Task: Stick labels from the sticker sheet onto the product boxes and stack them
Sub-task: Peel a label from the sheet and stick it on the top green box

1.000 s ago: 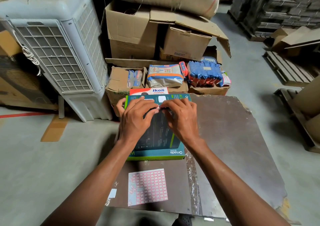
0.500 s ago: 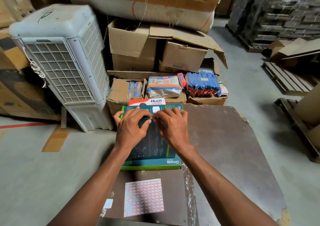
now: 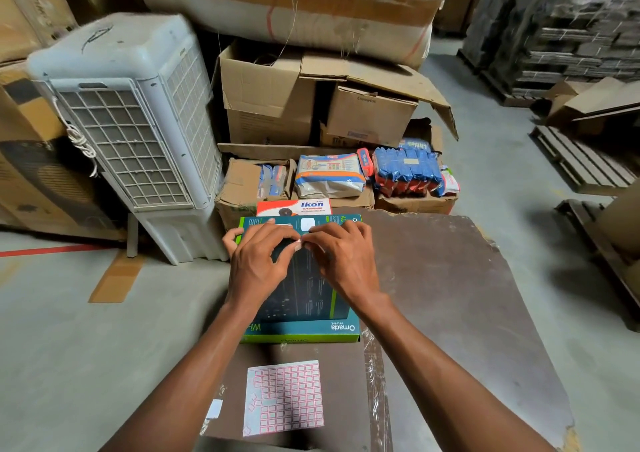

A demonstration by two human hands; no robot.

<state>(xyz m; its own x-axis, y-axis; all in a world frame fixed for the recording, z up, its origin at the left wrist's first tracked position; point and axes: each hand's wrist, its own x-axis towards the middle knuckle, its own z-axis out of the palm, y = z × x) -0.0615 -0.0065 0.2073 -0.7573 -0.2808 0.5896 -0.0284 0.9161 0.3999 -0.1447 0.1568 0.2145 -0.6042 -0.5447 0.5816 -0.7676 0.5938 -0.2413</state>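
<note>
Your left hand [image 3: 258, 261] and right hand [image 3: 341, 261] meet over teal product box [image 3: 304, 330], fingertips pinching small label [image 3: 298, 245] between them. Box lies flat on brown table [image 3: 450, 295]; sticker sheet [image 3: 284, 398] near you, just apart from box. Red-white box [image 3: 294, 207] behind.

Grey concrete floor [image 3: 69, 330]; white air cooler [image 3: 131, 129]; stacked cartons [image 3: 266, 101].

Head-worn view (single, wide-angle), facing forward and down, close over table [image 3: 450, 295]
</note>
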